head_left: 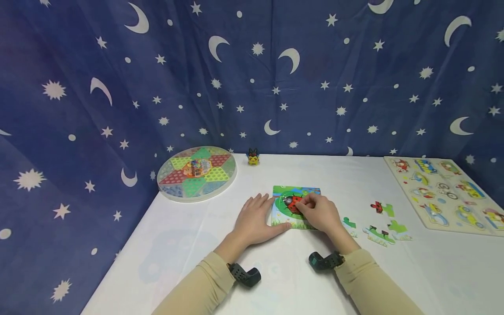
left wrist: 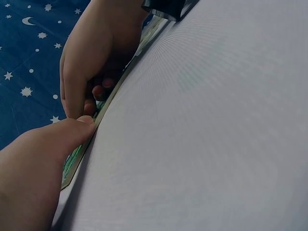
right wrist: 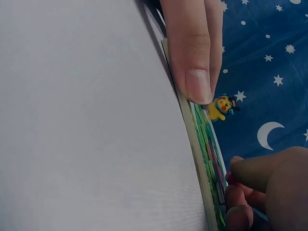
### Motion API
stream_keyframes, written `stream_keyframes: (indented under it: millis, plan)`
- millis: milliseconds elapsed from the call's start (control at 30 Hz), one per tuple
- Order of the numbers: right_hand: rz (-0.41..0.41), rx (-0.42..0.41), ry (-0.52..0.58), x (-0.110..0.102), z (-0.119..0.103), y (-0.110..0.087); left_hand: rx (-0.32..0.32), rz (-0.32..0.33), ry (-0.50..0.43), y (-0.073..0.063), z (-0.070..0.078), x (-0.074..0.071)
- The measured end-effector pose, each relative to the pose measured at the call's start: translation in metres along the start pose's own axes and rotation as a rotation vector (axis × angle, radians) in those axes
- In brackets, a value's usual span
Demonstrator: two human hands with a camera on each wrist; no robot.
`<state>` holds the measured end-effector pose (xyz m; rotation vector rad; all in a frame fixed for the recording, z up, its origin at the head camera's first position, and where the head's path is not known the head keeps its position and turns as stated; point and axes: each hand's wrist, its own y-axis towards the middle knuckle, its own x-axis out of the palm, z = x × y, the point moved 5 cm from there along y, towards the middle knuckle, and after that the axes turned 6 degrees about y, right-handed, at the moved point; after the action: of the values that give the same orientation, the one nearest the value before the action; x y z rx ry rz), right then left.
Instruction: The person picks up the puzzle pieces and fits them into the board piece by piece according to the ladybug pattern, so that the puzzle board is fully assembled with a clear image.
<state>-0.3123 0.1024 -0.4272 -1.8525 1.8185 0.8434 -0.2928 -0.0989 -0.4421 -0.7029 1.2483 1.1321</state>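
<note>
A ladybug jigsaw puzzle in a thin board lies flat on the white table. My left hand rests at its left side with fingers extended, the thumb on the near edge. Over the ladybug, my right hand has its thumb and curled fingers together at the picture. Between them, a small red bit of a puzzle piece shows in the right wrist view; the rest of it is hidden. Several loose puzzle pieces lie to the right of the board.
A round Chinese checkers board lies at the back left. Beside it stands a small yellow figure near the back edge. A large picture board with vehicles lies at the right. A blue curtain hangs behind the white table.
</note>
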Motion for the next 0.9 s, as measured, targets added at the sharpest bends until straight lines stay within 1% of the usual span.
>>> stream_keyframes:
  millis: [67, 133, 333, 433, 533, 667, 800, 900]
  plan:
    - [0.000, 0.004, 0.020, 0.000, 0.001, -0.001, -0.001, -0.002, 0.001, 0.000, -0.001, 0.000]
    - [-0.012, 0.021, 0.064, 0.000, 0.002, -0.002, -0.003, -0.006, -0.001, 0.000, -0.002, 0.001]
    - [-0.063, 0.102, 0.324, -0.008, 0.006, -0.008, -0.004, -0.010, -0.011, -0.001, -0.001, 0.002]
    - [-0.079, 0.116, 0.398, -0.014, 0.008, -0.013, -0.004, -0.010, -0.015, -0.001, -0.001, 0.002]
    - [-0.095, 0.111, 0.419, -0.020, 0.008, -0.017, -0.006, -0.012, -0.016, 0.000, -0.001, 0.001]
    - [-0.112, 0.104, 0.406, -0.030, 0.007, -0.021, -0.008, -0.018, -0.003, 0.001, -0.001, 0.001]
    - [-0.109, 0.076, 0.352, -0.044, 0.009, -0.025, -0.002, -0.008, 0.003, 0.001, -0.001, 0.000]
    - [-0.098, 0.067, 0.278, -0.054, 0.012, -0.026, -0.001, -0.005, 0.000, 0.001, 0.000, 0.000]
